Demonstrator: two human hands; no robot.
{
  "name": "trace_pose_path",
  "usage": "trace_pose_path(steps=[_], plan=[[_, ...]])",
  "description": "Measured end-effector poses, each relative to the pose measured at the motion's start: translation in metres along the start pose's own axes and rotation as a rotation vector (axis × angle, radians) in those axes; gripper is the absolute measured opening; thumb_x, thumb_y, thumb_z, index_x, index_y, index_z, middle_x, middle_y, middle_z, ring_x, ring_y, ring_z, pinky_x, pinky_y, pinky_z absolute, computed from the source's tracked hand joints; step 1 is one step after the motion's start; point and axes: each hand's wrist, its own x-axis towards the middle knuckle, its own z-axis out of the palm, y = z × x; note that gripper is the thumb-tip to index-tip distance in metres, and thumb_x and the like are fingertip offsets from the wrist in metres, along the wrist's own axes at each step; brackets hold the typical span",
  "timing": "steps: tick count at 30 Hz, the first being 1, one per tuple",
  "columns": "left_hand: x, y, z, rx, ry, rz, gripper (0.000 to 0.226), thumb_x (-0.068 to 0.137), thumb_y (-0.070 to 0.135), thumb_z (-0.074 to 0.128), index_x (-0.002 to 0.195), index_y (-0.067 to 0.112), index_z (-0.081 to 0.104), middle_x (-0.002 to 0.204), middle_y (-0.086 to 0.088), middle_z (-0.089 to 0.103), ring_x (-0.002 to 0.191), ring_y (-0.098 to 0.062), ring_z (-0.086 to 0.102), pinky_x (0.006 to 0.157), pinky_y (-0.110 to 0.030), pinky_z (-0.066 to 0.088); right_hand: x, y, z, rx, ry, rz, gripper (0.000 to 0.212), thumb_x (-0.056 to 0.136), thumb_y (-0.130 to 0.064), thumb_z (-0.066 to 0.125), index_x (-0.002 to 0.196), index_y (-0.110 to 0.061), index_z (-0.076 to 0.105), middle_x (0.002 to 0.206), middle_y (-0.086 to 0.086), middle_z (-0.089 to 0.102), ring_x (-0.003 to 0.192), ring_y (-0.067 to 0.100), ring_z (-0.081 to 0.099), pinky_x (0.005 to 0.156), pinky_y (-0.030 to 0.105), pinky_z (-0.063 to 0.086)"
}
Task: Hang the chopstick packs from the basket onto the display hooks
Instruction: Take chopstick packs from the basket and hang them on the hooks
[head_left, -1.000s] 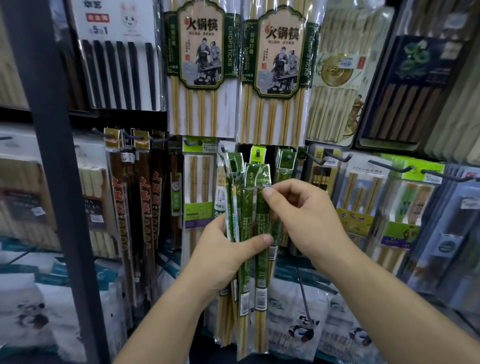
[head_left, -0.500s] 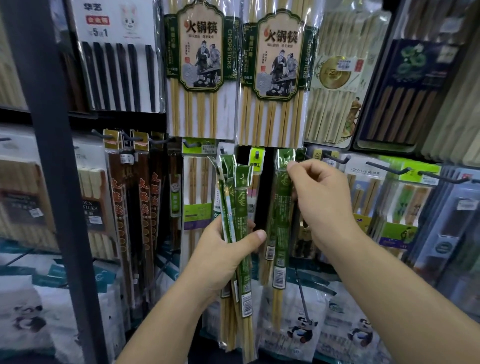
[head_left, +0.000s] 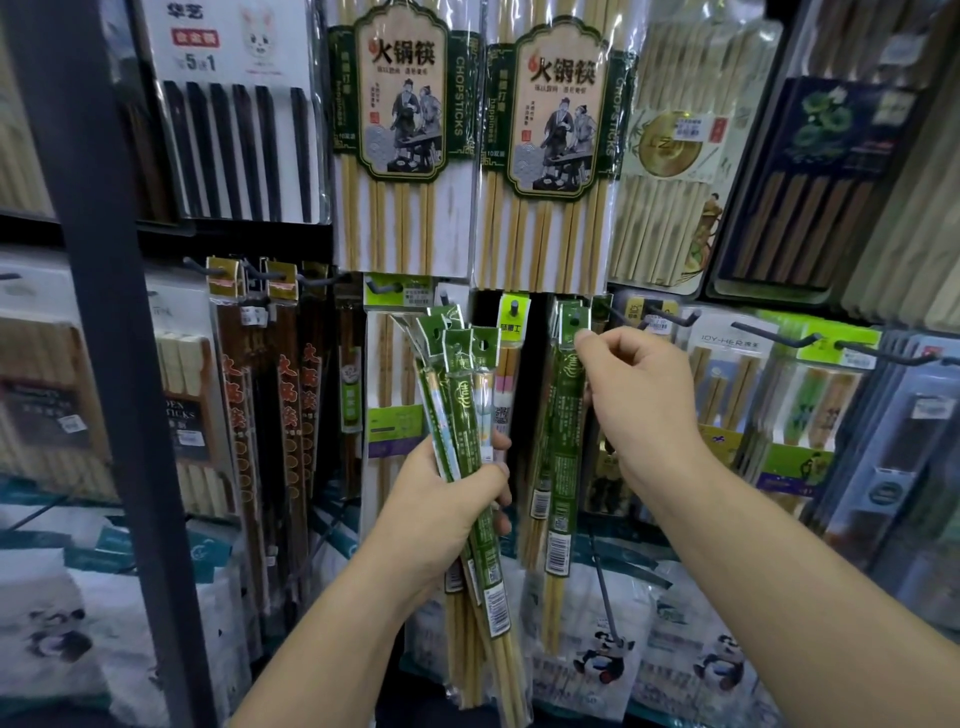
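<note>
Green chopstick pack (head_left: 563, 441) hangs below R hand (head_left: 639, 400), thumb & fingers pinching its top tab beside a hook (head_left: 623, 317); can't tell if it's threaded on. L hand (head_left: 447, 499) grips a bunch of packs (head_left: 462, 384), just left of R hand.

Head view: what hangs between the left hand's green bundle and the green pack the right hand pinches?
In the head view, one narrow pack with a yellow-green header hangs between the green bundle and the green pack, farther back.
</note>
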Motion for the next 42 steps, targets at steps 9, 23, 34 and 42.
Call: trace_pose_path(steps=[9,23,34,42], plan=[[-0.002,0.003,0.002,-0.034,-0.036,0.043,0.009,0.098,-0.005,0.061,0.106,-0.003,0.064,0.069,-0.008,0.065,0.063,-0.017,0.066,0.057,-0.027,0.056,-0.021,0.001,-0.003,-0.027,-0.064,-0.065,0.028,0.095,-0.038,0.067,0.075,-0.019,0.063,0.057,-0.012,0.054,0.053,0.0,0.047,0.052,0.013,0.042],[-0.001,0.004,0.004,-0.19,-0.058,-0.062,0.005,0.086,0.008,0.074,0.084,0.013,0.072,0.093,-0.018,0.069,0.087,-0.041,0.072,0.082,-0.057,0.061,-0.027,-0.004,0.003,0.098,-0.13,-0.024,0.017,0.097,-0.021,0.066,0.082,-0.012,0.067,0.062,-0.003,0.055,0.058,0.008,0.051,0.053,0.013,0.044],[-0.002,0.005,-0.007,-0.077,-0.144,-0.152,0.008,0.076,0.014,0.073,0.076,0.011,0.065,0.07,-0.01,0.059,0.063,-0.024,0.059,0.057,-0.033,0.053,-0.006,0.003,0.0,0.089,-0.048,-0.009,0.016,0.097,-0.026,0.068,0.083,-0.02,0.072,0.062,-0.01,0.06,0.056,0.001,0.05,0.054,0.012,0.046],[-0.001,0.002,-0.004,-0.075,-0.145,-0.062,0.024,0.094,0.02,0.075,0.075,0.019,0.062,0.065,-0.005,0.05,0.053,-0.023,0.056,0.064,-0.04,0.059,-0.006,0.005,-0.001,0.087,-0.049,0.046,0.018,0.097,-0.027,0.067,0.082,-0.019,0.072,0.056,-0.012,0.055,0.052,0.002,0.048,0.052,0.01,0.045]])
